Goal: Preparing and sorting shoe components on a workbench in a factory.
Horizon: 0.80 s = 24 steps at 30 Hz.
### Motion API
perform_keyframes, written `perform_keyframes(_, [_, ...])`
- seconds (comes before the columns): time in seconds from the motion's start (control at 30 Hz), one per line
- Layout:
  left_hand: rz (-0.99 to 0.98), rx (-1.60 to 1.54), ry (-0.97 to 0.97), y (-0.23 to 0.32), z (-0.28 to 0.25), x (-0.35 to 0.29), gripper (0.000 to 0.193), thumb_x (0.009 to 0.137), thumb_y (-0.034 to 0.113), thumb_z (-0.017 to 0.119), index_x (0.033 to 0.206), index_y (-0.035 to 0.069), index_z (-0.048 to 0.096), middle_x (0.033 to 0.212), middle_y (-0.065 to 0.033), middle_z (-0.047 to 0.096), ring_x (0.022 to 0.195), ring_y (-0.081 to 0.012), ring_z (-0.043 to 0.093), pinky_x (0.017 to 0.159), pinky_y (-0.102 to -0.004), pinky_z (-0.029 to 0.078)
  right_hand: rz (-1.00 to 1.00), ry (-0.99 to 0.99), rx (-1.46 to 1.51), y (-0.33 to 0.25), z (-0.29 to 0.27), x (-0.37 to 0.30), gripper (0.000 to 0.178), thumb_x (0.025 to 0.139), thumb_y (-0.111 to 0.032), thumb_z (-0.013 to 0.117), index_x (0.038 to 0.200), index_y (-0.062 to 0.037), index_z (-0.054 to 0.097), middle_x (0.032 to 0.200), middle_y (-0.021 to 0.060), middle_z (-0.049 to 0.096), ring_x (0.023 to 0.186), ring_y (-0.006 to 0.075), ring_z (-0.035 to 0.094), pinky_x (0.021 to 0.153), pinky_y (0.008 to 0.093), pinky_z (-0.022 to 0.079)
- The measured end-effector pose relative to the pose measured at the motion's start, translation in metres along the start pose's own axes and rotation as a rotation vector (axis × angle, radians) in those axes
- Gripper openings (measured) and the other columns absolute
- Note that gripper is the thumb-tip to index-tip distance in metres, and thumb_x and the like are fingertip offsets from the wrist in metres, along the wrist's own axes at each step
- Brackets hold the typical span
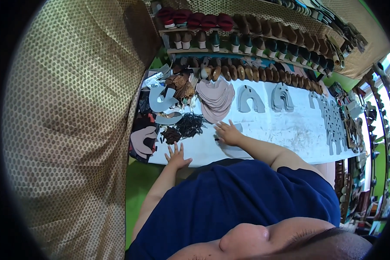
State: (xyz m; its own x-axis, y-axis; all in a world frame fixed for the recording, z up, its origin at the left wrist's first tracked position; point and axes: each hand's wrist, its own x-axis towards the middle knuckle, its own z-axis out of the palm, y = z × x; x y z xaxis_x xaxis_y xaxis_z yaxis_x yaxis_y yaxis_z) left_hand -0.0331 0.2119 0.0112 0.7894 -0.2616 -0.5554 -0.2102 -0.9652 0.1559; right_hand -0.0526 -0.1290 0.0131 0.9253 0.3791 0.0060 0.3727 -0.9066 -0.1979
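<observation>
My left hand [177,157] is open with its fingers spread, at the near edge of the white-covered table [273,138]. Just beyond it lie a dark brown bundle [171,135] and a tangled heap of thin black strips [190,125]. My right hand [229,133] rests palm down, fingers apart, over a pale grey cut piece [239,127] that it mostly hides. A small dark bit shows by its thumb; I cannot make it out. Past the right hand is a stack of pinkish-beige cut pieces [216,100].
Arch-shaped grey pieces [250,100] lie in stacks at the back, with a spread of grey pieces [333,121] at the right. Curved pink pieces [144,141] sit at the left. Shelves of shoes [247,43] stand behind; a patterned curtain [82,121] hangs left.
</observation>
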Motion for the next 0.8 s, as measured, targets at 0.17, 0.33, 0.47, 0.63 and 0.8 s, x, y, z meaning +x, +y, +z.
perform_keyframes(0.17, [0.046,-0.019,-0.074,-0.007,-0.007,0.0,0.118,0.076,0.065,0.069,0.159,0.025,-0.003,0.164,-0.0119,-0.02,0.148,-0.0467,-0.017,0.11,-0.0727,0.0,0.141,-0.136,-0.04,0.001,0.017,-0.045,0.07,0.094,-0.046,0.054,0.154,-0.0227,0.029,0.162,0.0097,0.022,0.15,0.0343,0.018,0.115,0.0671,0.013])
perform_keyframes(0.33, [0.048,-0.007,-0.146,-0.008,-0.01,0.004,0.121,0.075,0.065,0.07,0.159,0.025,-0.008,0.163,-0.0135,-0.024,0.147,-0.0482,-0.019,0.11,-0.0731,0.001,0.201,-0.16,-0.048,-0.004,0.024,-0.05,0.068,0.095,-0.05,0.049,0.155,-0.0269,0.027,0.165,0.0082,0.017,0.152,0.0337,0.01,0.115,0.0676,0.006])
perform_keyframes(0.47, [0.085,-0.014,-0.194,-0.008,-0.015,0.005,0.124,0.075,0.065,0.07,0.158,0.021,-0.011,0.161,-0.0166,-0.028,0.144,-0.0506,-0.023,0.108,-0.0752,0.001,0.212,-0.179,-0.047,-0.005,0.019,-0.049,0.067,0.095,-0.05,0.048,0.155,-0.0275,0.027,0.165,0.0075,0.016,0.153,0.0328,0.009,0.116,0.0658,0.006])
perform_keyframes(0.63, [0.09,-0.004,-0.213,-0.007,-0.017,0.006,0.123,0.075,0.066,0.07,0.158,0.024,-0.011,0.16,-0.0169,-0.028,0.144,-0.052,-0.023,0.107,-0.0757,0.002,0.223,-0.18,-0.067,-0.006,0.019,-0.048,0.067,0.095,-0.051,0.047,0.155,-0.0285,0.027,0.165,0.0071,0.016,0.153,0.0319,0.009,0.117,0.0656,0.007])
perform_keyframes(0.8, [0.116,0.014,-0.234,-0.016,-0.016,0.012,0.122,0.075,0.067,0.069,0.158,0.029,-0.011,0.16,-0.0172,-0.029,0.144,-0.0524,-0.023,0.107,-0.0765,0.002,0.251,-0.23,-0.07,-0.006,0.018,-0.043,0.068,0.096,-0.051,0.047,0.156,-0.0315,0.023,0.166,0.0047,0.013,0.153,0.031,0.008,0.116,0.0676,0.009])
